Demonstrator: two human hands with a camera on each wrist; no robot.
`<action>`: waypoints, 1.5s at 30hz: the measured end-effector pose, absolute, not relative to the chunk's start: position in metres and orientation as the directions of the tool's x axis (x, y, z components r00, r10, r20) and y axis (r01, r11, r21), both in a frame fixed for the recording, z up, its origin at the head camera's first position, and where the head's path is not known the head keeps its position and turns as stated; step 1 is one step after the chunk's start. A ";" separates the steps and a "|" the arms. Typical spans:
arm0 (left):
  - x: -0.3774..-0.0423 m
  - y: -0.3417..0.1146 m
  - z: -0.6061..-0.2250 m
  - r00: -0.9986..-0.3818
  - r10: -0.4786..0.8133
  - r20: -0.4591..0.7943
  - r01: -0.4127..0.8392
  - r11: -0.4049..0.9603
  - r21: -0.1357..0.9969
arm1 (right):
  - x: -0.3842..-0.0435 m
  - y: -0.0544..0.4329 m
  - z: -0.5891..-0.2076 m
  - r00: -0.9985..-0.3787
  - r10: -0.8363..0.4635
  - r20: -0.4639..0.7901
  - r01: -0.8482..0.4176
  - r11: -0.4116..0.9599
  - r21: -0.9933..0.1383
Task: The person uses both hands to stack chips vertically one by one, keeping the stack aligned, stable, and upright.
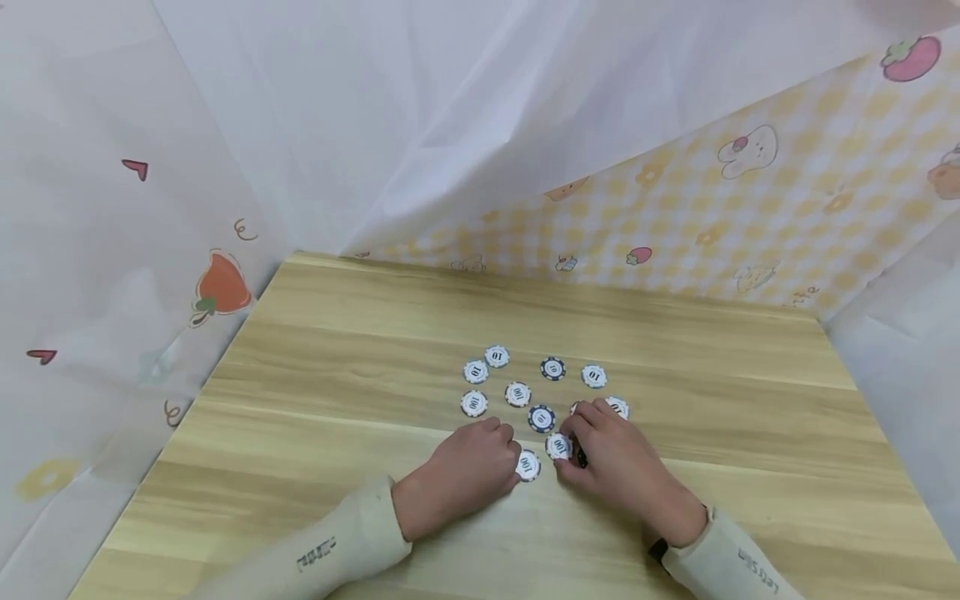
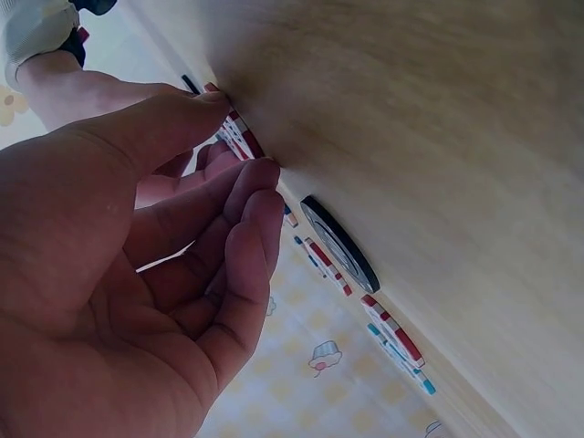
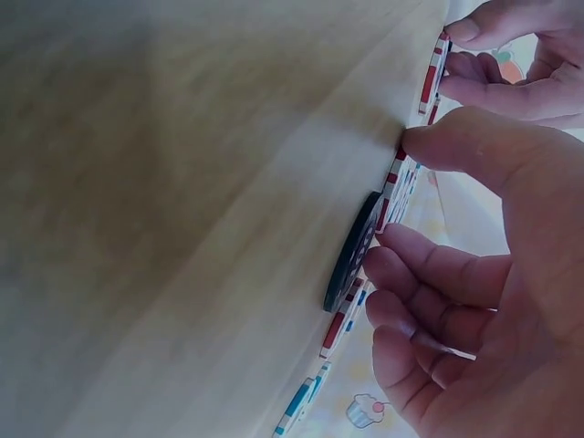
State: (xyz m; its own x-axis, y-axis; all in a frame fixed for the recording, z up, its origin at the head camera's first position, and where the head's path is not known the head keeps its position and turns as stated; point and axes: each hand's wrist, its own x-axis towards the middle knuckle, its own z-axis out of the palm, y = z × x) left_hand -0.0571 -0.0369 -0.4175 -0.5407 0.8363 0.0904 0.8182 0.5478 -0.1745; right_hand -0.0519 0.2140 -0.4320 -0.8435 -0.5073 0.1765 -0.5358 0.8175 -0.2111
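Note:
My left hand [image 1: 474,460] holds a white poker chip marked 100 [image 1: 528,467] by its edge between thumb and curled fingers. In the left wrist view, a red-and-white chip edge [image 2: 241,135] shows between thumb and index fingertip. To its right, my right hand [image 1: 621,454] pinches another 100 chip [image 1: 558,447], thumb on the near edge and fingers on the far one. That chip's red-and-white rim [image 3: 392,190] lies flat on the table in the right wrist view. A black disc [image 3: 354,251] lies beside the right fingers and is mostly hidden under that hand in the head view.
Beyond the hands, several chips lie spread on the wooden table [image 1: 337,350], including a dark blue-rimmed 10 chip [image 1: 542,418], another one [image 1: 553,368] and a 100 chip [image 1: 474,403]. A chip [image 1: 618,407] is partly covered by the right hand. Patterned sheets [image 1: 675,225] hang around the table.

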 end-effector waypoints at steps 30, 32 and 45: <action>-0.065 -0.015 -0.420 -0.627 0.778 -0.035 0.777 0.622 -0.092 | -0.050 0.224 -0.430 -0.844 -0.505 0.180 -0.536 0.806 -0.251; -0.065 -0.014 -0.420 -0.630 0.776 -0.041 0.775 0.624 -0.096 | -0.050 0.225 -0.429 -0.842 -0.508 0.182 -0.539 0.803 -0.252; -0.072 -0.009 -0.423 -0.613 0.790 0.011 0.785 0.610 -0.109 | -0.052 0.228 -0.434 -0.823 -0.527 0.213 -0.568 0.783 -0.254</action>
State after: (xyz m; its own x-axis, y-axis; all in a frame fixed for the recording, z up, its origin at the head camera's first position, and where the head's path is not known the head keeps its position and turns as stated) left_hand -0.0717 -0.0093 -0.4232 -0.6126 0.7903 0.0110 0.7850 0.6100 -0.1086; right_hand -0.0516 0.2280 -0.4337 -0.8225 -0.5274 0.2129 -0.5678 0.7830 -0.2540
